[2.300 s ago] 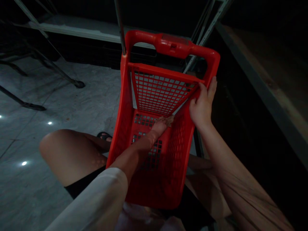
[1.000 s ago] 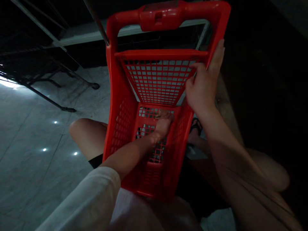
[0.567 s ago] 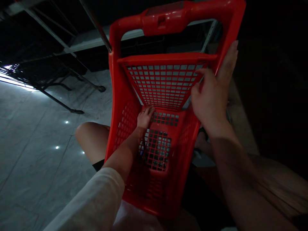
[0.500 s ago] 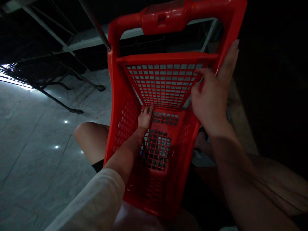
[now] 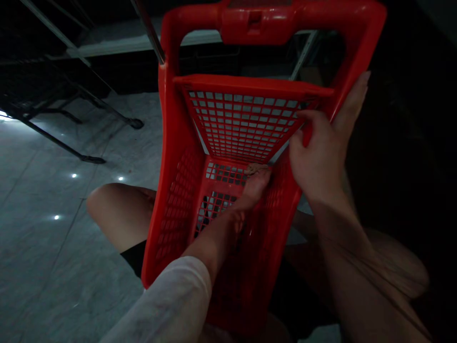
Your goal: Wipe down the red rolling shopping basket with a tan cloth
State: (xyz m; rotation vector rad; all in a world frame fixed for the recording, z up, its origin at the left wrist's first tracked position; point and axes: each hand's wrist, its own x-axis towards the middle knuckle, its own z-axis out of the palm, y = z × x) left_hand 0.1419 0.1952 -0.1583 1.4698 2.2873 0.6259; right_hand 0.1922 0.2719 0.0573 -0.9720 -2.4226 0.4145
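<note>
A red plastic shopping basket (image 5: 171, 128), deep with latticed walls and a thick top handle, stands tilted between my knees. Down inside it, my left hand (image 5: 259, 184) is at the right end of the floor grid, near the foot of the slanted lattice panel (image 5: 246, 124). A crumpled brownish cloth (image 5: 255, 168) is pressed under its fingers. My right hand (image 5: 323, 152) grips the basket's right side rim, thumb on the inside near the panel and fingers over the outer edge.
A thin metal rod (image 5: 148, 31) meets the basket's upper left edge. Dark metal frame legs (image 5: 110, 112) stand on the grey tiled floor (image 5: 71, 257) at left. Behind is a pale shelf (image 5: 114, 40). The right side is very dark.
My left hand has slid from the left to the right along the basket's floor, and the cloth now shows. My right hand keeps its grip on the rim. The view has shifted slightly.
</note>
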